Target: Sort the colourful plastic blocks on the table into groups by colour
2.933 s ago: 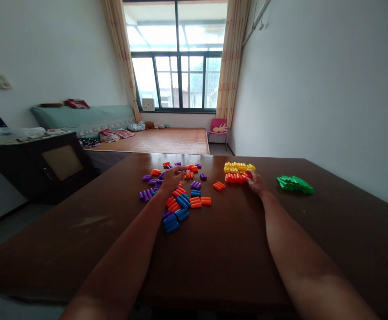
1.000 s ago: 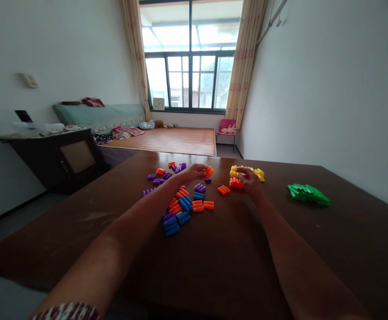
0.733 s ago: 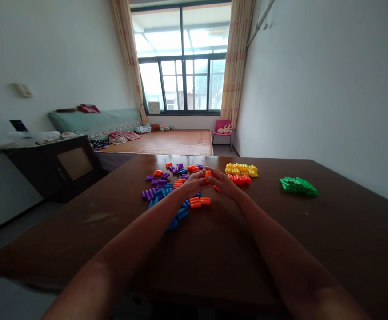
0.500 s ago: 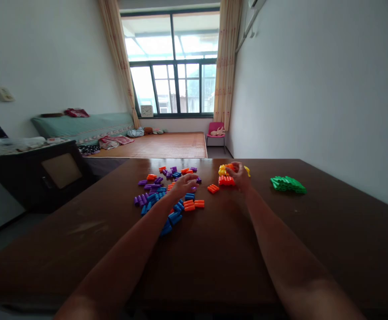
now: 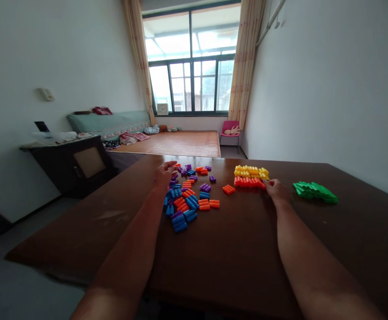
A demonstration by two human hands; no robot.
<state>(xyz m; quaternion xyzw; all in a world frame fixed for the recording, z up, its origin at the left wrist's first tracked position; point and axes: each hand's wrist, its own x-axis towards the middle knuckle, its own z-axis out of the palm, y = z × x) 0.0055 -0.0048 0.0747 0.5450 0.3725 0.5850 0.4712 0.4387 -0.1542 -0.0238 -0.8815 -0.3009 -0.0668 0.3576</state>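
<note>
My left hand (image 5: 166, 174) reaches over the far left of a loose pile, fingers apart and bent, its tips beside an orange plastic block (image 5: 177, 165). Blue blocks (image 5: 179, 221), purple blocks (image 5: 205, 188) and more orange blocks lie scattered around that forearm, each made of short joined tubes. My right hand (image 5: 276, 190) is closed at the right end of a row of orange blocks (image 5: 249, 182), thumb and finger on the end block. Directly behind this row are lined-up yellow blocks (image 5: 251, 171).
Green blocks (image 5: 314, 192) sit grouped at the right of the dark brown table (image 5: 234, 253). A single orange block (image 5: 228, 190) lies between pile and row. Beyond the table are a bed (image 5: 190, 143), a pink chair (image 5: 230, 128) and a dark cabinet (image 5: 77, 162).
My left hand has moved left and away over the pile. My right hand has shifted to the right end of the orange row, which is longer now. The view has turned left.
</note>
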